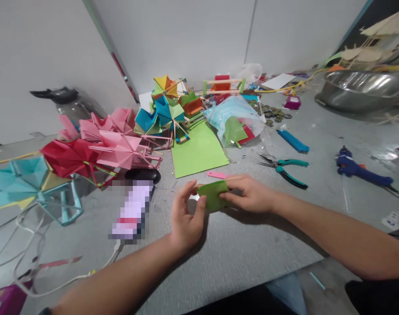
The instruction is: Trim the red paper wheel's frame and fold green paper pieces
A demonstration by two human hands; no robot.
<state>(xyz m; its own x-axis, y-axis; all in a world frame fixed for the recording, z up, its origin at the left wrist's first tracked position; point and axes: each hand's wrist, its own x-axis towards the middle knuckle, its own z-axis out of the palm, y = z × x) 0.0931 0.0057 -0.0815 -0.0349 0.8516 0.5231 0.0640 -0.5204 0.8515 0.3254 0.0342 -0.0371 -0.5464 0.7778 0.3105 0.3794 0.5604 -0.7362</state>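
Head view, looking down over a grey bench [239, 258]. Both forearms come in from the bottom edge and meet near the middle. Left hand [186, 218]: palm turned inward, thumb up, fingers [202, 209] curled onto the left edge of a small folded green paper [214, 195], pinching it. Right hand [248, 194]: knuckles up, wrist low, fingers closed over the paper's right side and top edge, thumb tucked underneath. Paper held just above the bench, between the two hands, slightly tilted. Just behind the hands, a small pink strip [215, 175] lies flat on the bench. Farther back, a large green sheet [197, 151] lies flat. Right of it, a clear plastic bag [234, 120] with coloured paper pieces inside. Teal-handled pliers [285, 168] rest to the right of the hands, jaws pointing left; beyond them a blue tube-shaped item [293, 141]; well to the right, a blue glue gun [360, 168]. Left side: pink folded paper pinwheels [120, 146], a red one [68, 157], a teal one [25, 179], and multicoloured ones [165, 109] toward the wall. A phone [134, 210] lies left of the left hand, its screen blurred. Steel bowl [363, 89] at far right. Scattered coins [273, 113] near the bag. No legible writing or brand marks anywhere in view.
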